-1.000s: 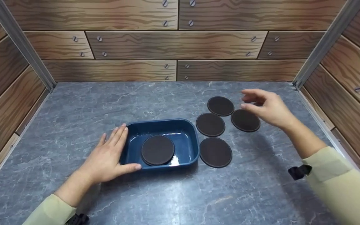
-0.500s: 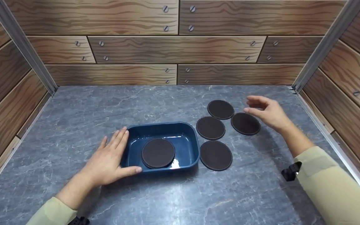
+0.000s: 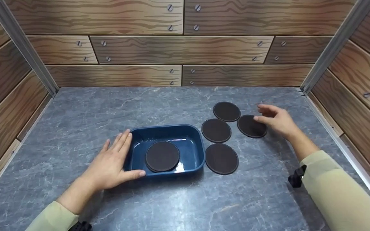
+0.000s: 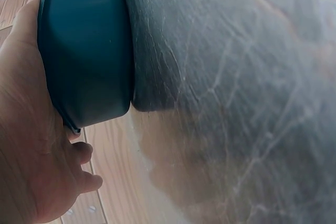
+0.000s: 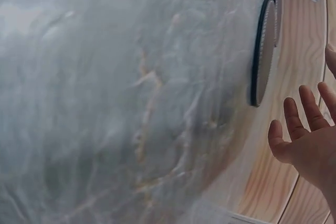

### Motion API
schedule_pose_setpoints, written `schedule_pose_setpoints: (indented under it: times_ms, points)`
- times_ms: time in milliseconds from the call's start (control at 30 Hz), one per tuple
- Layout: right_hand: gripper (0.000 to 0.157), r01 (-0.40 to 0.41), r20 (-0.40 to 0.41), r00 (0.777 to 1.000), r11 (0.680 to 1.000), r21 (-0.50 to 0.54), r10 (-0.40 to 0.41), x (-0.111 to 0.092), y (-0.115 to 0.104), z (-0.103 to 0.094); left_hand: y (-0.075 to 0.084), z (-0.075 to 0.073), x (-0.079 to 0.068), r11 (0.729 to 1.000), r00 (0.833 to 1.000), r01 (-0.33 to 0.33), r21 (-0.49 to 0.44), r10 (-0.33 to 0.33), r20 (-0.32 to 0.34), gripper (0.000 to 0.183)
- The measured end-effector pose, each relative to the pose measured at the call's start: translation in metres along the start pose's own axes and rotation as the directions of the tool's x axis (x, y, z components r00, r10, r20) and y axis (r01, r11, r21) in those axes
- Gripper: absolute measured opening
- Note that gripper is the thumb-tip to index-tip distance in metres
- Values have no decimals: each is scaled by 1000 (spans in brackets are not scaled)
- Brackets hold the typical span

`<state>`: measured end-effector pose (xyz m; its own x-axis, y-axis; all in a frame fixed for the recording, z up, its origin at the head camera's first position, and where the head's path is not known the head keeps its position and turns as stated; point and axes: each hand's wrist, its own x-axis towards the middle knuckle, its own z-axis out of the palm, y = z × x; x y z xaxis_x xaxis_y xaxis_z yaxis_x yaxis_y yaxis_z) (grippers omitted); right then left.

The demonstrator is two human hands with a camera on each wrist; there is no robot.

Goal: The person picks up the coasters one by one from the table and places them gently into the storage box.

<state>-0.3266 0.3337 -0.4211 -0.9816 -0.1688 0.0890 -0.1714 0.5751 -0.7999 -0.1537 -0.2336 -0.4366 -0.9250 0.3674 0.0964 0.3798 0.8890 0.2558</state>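
Observation:
A blue rectangular baking dish [image 3: 189,144] stands on the table with a dark round coaster [image 3: 162,156] with a stitched edge lying inside. My left hand [image 3: 108,166] rests on its left end, fingers straight along the rim and thumb on the front edge. In the left wrist view the palm lies against the outside of the dish [image 4: 86,45]. My right hand [image 3: 278,120] hovers beside the rightmost coaster [image 3: 249,126], fingers relaxed and nothing held, its thumb overlapping the coaster's edge. Seen from the right wrist, the fingers are spread apart from a coaster [image 5: 263,53].
More dark coasters lie flat right of the dish: a back one [image 3: 226,111], a middle one [image 3: 216,130] and a front one [image 3: 222,158] close to the dish's right wall. Wood-patterned panels [image 3: 181,49] surround the grey marbled tabletop [image 3: 133,102] at the back and sides.
My right hand has moved slightly right and lower, nearer the rightmost coaster. The left hand, dish and coasters keep their places; the head view has tilted a little.

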Motion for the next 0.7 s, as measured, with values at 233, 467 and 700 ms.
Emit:
schedule_pose_setpoints:
  times_ms: [233, 467, 700]
  points:
    - [70, -37, 67, 997, 999, -10, 38, 1, 13, 1, 0, 0, 0, 1000, 1000, 5, 2, -5, 9, 124]
    - [76, -79, 171, 982, 996, -35, 84, -1, 12, 3, 1, -1, 0, 1000, 1000, 4, -5, -4, 15, 124]
    - [84, -63, 204, 976, 995, -83, 79, 2, 24, 5, 0, -1, -1, 1000, 1000, 7, -3, -7, 18, 125]
